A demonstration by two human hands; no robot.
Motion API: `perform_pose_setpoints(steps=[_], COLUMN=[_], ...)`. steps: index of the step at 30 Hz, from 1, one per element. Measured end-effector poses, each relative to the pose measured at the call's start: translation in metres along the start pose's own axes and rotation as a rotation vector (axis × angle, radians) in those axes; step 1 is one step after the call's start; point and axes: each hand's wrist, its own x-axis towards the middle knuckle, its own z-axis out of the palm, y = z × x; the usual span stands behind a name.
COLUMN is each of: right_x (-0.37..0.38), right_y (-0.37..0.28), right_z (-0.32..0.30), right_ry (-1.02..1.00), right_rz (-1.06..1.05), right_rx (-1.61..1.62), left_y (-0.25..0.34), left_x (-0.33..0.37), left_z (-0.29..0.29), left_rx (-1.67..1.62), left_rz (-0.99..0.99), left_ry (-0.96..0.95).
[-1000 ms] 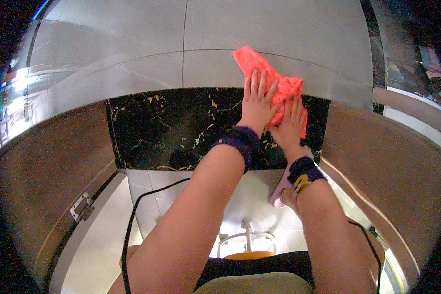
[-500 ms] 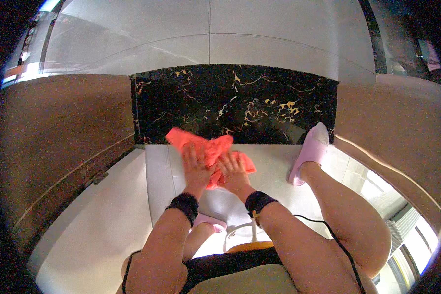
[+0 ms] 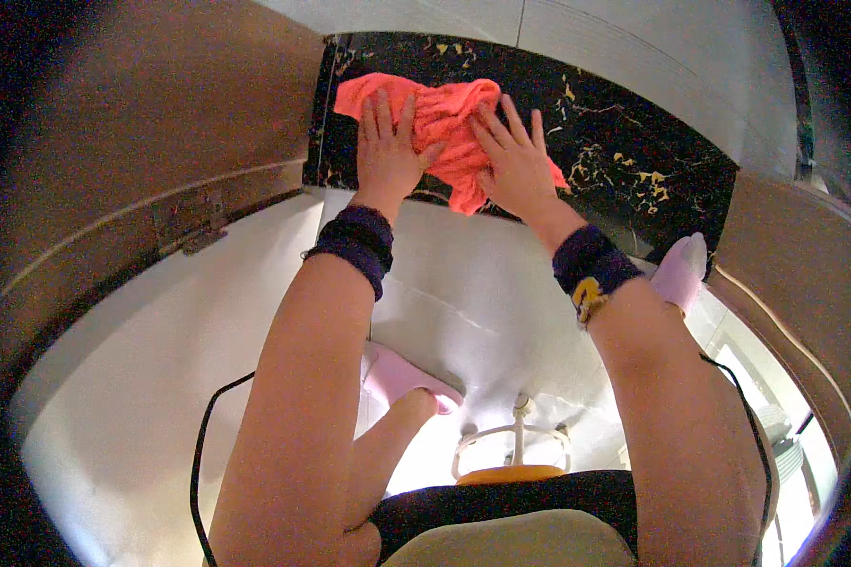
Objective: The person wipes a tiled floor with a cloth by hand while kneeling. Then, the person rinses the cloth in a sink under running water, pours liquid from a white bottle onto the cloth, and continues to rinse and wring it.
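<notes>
At twelve o'clock of the head view, a coral-pink cloth (image 3: pixel 456 142) lies bunched in folds on a black veined stone panel (image 3: pixel 624 156), one corner hanging over the panel's near edge at six o'clock of the cloth. The left hand (image 3: pixel 388 163) rests toward the cloth's nine o'clock, palm down, its fingers extended and the thumb held apart. The right hand (image 3: pixel 523 178) lies toward three o'clock, fingers splayed, some of them reaching past the fabric over the stone. Neither hand visibly pinches the cloth; how firmly they press cannot be told.

Extent of the work: the cloth, under both hands, covers much of the panel's left part, and wiping there is judged to be in progress. The stretch toward two o'clock lies uncovered; whether the cloth has passed over it cannot be told from its dark, glossy surface. The work is therefore judged unfinished, with the amount left uncertain. A pink slipper (image 3: pixel 681 274) stands at three o'clock, by the panel's right end.
</notes>
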Motion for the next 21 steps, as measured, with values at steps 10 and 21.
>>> perform_pose_setpoints(steps=[10, 21], right_x=[-0.072, -0.200], right_y=[-0.074, -0.008], right_z=[0.048, 0.025], right_ry=[-0.202, -0.358], right_rz=[-0.281, -0.770], right_rx=[0.055, 0.133], left_y=[0.042, 0.223], left_x=[-0.205, -0.340], left_z=[0.031, 0.021], left_rx=[0.083, -0.047], left_rz=[-0.483, -0.808], left_ry=[-0.317, -0.620])
